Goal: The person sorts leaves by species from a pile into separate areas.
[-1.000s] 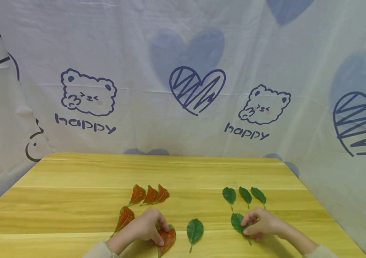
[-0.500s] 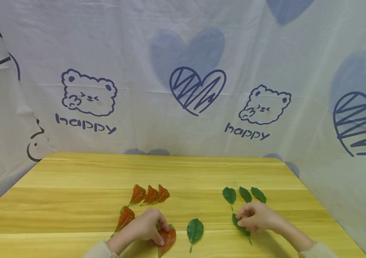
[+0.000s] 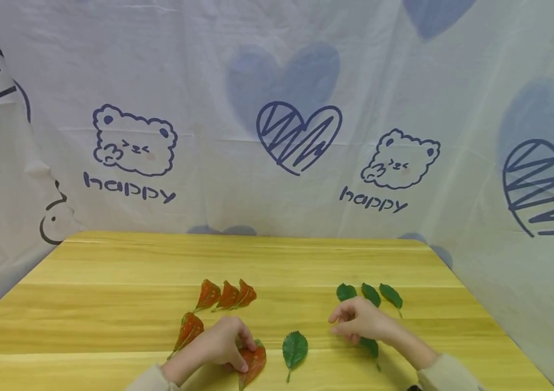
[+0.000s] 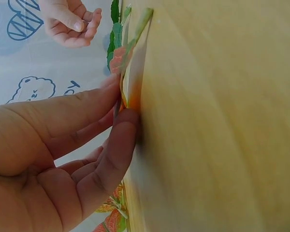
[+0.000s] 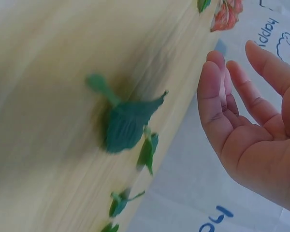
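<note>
At the front of the table, my left hand (image 3: pixel 225 343) pinches a red leaf (image 3: pixel 255 365) between thumb and fingers. The left wrist view shows this leaf edge-on, its stalk (image 4: pixel 144 20) close to the wood. My right hand (image 3: pixel 362 320) hovers with loosely bent fingers and nothing between them. Below it lies a green leaf (image 3: pixel 370 347), partly covered by the hand in the head view. From the right wrist, that green leaf (image 5: pixel 130 123) lies apart from the fingertips. Another green leaf (image 3: pixel 295 348) lies flat between my two hands.
Several red leaves (image 3: pixel 228 296) lie in a row at the back left, with one more red leaf (image 3: pixel 191 329) nearer. A row of green leaves (image 3: pixel 371 294) lies at the back right. A printed white cloth (image 3: pixel 277 206) hangs behind the wooden table (image 3: pixel 159 260).
My right hand has let go of the green leaf and moved up and to the left, off it. The left hand has stayed in place on the red leaf.
</note>
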`<state>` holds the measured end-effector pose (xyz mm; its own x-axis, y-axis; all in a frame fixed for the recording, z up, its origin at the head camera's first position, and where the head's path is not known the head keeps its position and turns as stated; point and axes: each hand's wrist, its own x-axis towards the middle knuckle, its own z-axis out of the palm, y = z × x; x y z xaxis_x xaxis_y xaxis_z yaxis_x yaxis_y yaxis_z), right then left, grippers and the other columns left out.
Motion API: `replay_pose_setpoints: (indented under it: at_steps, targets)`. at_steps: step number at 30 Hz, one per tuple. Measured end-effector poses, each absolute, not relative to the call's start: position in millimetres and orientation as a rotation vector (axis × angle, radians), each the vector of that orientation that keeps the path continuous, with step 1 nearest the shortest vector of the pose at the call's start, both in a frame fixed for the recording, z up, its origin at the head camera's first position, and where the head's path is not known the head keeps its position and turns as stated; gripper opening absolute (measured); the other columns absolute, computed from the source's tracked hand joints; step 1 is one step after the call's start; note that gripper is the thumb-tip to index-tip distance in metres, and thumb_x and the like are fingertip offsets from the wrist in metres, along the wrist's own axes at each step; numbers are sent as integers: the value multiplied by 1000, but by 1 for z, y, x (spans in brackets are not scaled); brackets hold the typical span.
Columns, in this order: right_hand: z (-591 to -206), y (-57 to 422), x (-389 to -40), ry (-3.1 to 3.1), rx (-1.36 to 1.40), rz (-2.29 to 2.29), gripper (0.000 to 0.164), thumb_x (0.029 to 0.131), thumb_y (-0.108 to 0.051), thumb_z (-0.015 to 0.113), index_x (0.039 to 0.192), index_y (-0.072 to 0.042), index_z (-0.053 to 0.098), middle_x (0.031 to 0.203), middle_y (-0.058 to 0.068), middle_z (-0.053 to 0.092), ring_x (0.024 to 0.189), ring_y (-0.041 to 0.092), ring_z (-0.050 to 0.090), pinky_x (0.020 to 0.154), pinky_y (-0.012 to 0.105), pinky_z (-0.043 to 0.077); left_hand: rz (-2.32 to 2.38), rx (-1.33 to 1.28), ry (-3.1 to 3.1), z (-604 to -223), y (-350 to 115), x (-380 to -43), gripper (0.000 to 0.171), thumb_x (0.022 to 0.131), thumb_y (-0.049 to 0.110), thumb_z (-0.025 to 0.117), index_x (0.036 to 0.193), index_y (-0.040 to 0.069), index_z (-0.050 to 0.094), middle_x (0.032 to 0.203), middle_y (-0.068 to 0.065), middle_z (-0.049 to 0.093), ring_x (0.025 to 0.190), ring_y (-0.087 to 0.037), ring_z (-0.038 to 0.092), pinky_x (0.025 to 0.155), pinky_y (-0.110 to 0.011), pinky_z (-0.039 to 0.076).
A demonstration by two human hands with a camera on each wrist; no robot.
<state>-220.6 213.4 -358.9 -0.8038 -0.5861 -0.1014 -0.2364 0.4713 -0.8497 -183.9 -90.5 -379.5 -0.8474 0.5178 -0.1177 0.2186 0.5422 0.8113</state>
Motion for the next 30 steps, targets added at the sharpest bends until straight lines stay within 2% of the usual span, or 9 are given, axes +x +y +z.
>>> replay_pose_setpoints:
  at_steps: [4, 10, 17, 30]
  targets:
    - [-361, 201, -221, 2308, -702, -1281, 22, 82, -5, 63, 95, 11, 59, 61, 9, 56, 47, 10, 47, 45, 25, 44, 1210, 615, 2442, -380, -91, -184, 23, 60, -11, 75, 78, 1, 67, 91, -15, 60, 49, -14, 54, 44, -29, 49]
    - [-365, 185, -220, 2274, -658, -1287, 22, 81, -6, 65, 97, 8, 60, 63, 4, 58, 48, 10, 49, 46, 25, 45, 1210, 614, 2443, -379, -91, -184, 23, 60, -11, 75, 78, 1, 67, 91, -16, 60, 48, -14, 54, 44, -29, 49]
    - [-371, 173, -221, 2220, -690, -1320, 19, 78, 3, 64, 96, 11, 61, 64, 11, 59, 47, 10, 48, 44, 21, 40, 1217, 620, 2436, -380, -91, -184, 23, 60, -12, 74, 78, 0, 67, 91, -15, 60, 50, -15, 54, 44, -29, 49]
    - [-378, 157, -223, 2280, -655, -1207, 18, 74, 1, 69, 91, 1, 65, 64, 2, 53, 45, 8, 44, 41, 18, 37, 1226, 610, 2434, -380, -91, -184, 23, 60, -11, 75, 78, 0, 67, 88, -14, 61, 47, -13, 54, 43, -27, 49]
